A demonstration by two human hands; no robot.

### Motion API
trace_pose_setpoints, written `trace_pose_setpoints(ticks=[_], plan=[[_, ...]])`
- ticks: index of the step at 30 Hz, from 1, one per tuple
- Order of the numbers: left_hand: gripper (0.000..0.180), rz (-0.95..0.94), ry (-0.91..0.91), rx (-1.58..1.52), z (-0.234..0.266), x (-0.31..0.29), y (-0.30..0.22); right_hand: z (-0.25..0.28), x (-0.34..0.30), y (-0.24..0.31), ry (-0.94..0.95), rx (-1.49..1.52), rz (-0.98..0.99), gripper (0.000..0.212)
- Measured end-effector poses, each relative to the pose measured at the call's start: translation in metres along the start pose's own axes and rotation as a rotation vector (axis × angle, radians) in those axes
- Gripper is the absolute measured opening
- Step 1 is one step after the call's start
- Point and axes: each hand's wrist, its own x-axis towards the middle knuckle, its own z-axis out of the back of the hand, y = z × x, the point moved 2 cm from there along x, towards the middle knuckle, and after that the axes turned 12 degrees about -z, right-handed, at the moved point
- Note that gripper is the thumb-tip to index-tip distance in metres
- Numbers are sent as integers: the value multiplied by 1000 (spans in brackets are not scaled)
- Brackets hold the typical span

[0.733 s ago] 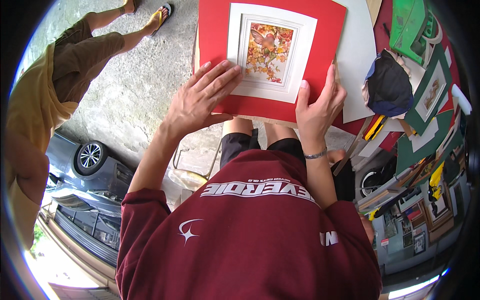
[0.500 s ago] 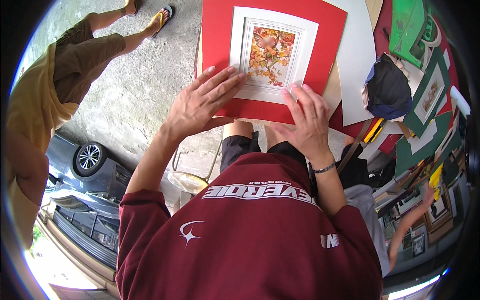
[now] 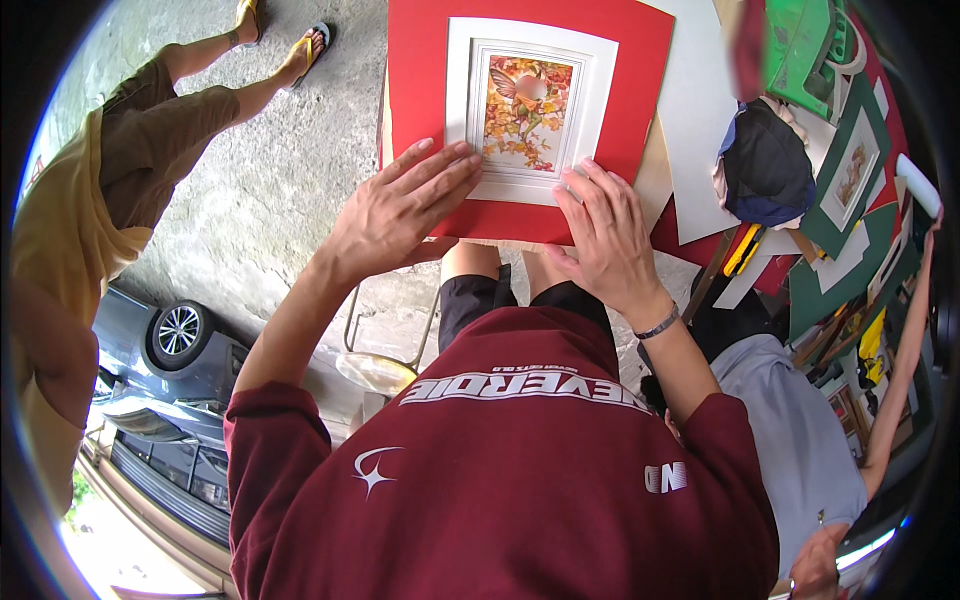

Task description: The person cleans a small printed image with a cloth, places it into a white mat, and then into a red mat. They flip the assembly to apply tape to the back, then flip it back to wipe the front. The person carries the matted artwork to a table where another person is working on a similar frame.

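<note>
A small fairy picture among orange leaves (image 3: 530,110) shows inside a white mat (image 3: 600,75), which lies on a larger red board (image 3: 640,80). My left hand (image 3: 405,212) rests flat with fingers outstretched over the lower left corner of the white mat and the red board. On the lower right, my right hand (image 3: 610,230) lays its spread fingertips on the white mat's bottom edge. Its thumb is by the red board's near edge. Neither hand grips anything.
Right of the boards lie a dark cap (image 3: 768,165), a yellow cutter (image 3: 743,250), a green matted picture (image 3: 850,185) and a green plastic case (image 3: 800,55). A person in grey (image 3: 790,410) reaches toward a white roll (image 3: 918,185). Another person in yellow (image 3: 70,210) stands left.
The boards and my hands sit slightly further left in view, hands still on the mat. The person in grey has come further into view, arm now extended toward the white roll.
</note>
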Motion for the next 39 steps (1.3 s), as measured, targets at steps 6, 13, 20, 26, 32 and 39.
trace_pose_setpoints(ticks=[6,13,20,26,32,39], plan=[[87,-18,-10,-23,-2,-1,3,-1,1,1,-18,15,5,67],[79,-22,40,9,-2,-1,3,-2,3,0,-18,27,12,67],[64,14,73,60,0,1,-2,9,-1,-8,-101,103,-113,64],[53,38,75,74,-4,1,-3,4,-18,-15,-228,628,-745,58],[50,38,81,58,-4,3,-3,-6,-7,-10,-269,690,-864,53],[45,31,63,45,-1,7,-3,-13,-5,-8,-330,624,-831,53]])
